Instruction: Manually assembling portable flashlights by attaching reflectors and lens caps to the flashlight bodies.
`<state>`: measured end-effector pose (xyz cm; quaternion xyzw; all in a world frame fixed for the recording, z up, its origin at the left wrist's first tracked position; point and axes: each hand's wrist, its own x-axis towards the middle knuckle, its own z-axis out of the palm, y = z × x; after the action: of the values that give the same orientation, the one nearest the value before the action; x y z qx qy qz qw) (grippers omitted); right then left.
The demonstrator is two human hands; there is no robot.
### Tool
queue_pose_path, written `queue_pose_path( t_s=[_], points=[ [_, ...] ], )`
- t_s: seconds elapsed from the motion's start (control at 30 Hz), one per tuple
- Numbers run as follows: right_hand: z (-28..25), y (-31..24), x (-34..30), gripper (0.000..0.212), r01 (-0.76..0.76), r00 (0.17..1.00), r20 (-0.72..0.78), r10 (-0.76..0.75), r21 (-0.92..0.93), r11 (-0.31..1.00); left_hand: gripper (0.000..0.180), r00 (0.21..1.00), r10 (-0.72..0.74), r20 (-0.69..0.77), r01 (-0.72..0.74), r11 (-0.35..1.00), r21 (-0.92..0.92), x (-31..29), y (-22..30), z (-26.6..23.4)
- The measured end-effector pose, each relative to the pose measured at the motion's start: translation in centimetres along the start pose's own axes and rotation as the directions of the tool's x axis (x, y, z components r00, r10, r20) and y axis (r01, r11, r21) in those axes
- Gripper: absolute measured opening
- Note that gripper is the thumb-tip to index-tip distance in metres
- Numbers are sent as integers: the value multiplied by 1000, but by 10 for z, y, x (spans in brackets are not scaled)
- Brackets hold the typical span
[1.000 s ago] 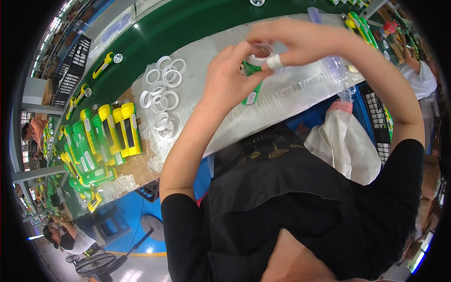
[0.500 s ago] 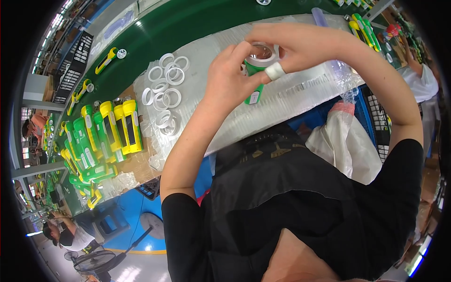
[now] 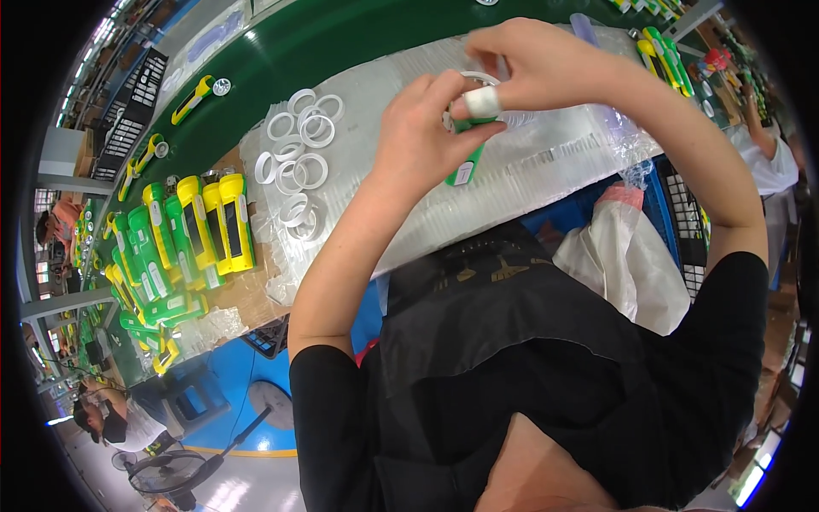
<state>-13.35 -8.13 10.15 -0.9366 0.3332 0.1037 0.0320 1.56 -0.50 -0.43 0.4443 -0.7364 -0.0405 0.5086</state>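
A green flashlight [image 3: 466, 168] stands tilted in front of me, its head upward. My left hand [image 3: 426, 124] is wrapped round its upper body. A white ring [image 3: 484, 77] sits at the flashlight's head, partly covered by my fingers. My right hand [image 3: 520, 72] curls about this ring from above, its fingers on the far side slightly blurred. White tape [image 3: 482, 102] is wrapped round my right thumb, which lies across the near side of the head. Left of my hands, several loose white rings [image 3: 312, 172] lie on the plastic-covered work surface [image 3: 392, 247].
Several yellow and green flashlights [image 3: 196, 222] lie in rows at the left. Beyond the work surface runs a green conveyor belt [image 3: 341, 51] carrying more flashlights [image 3: 194, 99]. A white sack [image 3: 627, 247] hangs at the right near a blue crate [image 3: 665, 205]. Other people [image 3: 128, 418] work farther off.
My right hand has turned about the flashlight's head, its taped thumb swinging up and left across the near side. The left hand keeps its hold.
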Motion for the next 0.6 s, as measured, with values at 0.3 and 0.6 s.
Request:
queue_pose_path(
  t_s=[0.3, 0.6],
  points=[
    [11, 20, -6, 42, 501, 790, -541, -289, 297, 813, 38, 999, -36, 20, 36, 999, -17, 2, -1, 2],
    [22, 14, -8, 42, 349, 884, -416, -211, 289, 891, 79, 992, -123, 17, 123, 965, -231, -13, -5, -8]
  ],
)
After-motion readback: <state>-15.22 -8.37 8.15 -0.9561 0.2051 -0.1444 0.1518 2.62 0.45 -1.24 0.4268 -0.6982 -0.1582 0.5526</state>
